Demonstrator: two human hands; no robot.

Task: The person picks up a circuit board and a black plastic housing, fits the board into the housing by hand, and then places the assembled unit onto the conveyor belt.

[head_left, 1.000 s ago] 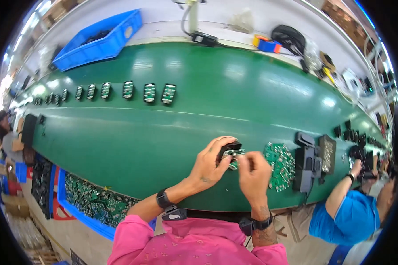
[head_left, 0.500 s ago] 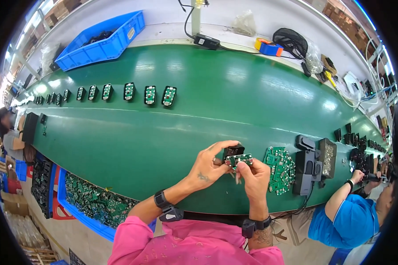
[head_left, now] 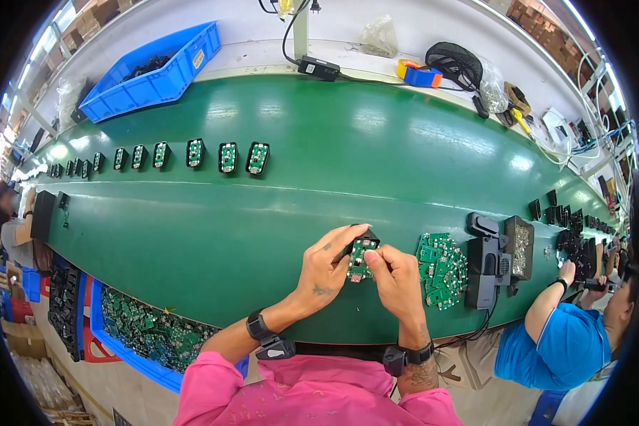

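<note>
Above the near side of the bench, my left hand [head_left: 324, 270] is closed round a small black plastic housing [head_left: 368, 233], partly hidden behind the fingers. A green circuit board [head_left: 360, 264] lies lengthwise over the housing's open face, its lower end sticking out towards me. With thumb and fingers my right hand [head_left: 397, 280] grips the board's right side. How deep the board sits in the housing I cannot tell. Right of my right hand lies a heap of loose green circuit boards [head_left: 441, 271].
Black housings with boards [head_left: 258, 158] line the green bench [head_left: 319, 128] at left. Beyond the heap stand a dark grey device [head_left: 483, 273] and a tray of small metal parts [head_left: 520, 248]. A blue crate [head_left: 156, 78] sits behind; a board-filled blue bin [head_left: 131, 361] is front left. A co-worker [head_left: 561, 341] works at right.
The circuit board has turned from crosswise to lengthwise and now lies against the housing's open face. Both hands have shifted slightly left in the picture, along with the whole scene.
</note>
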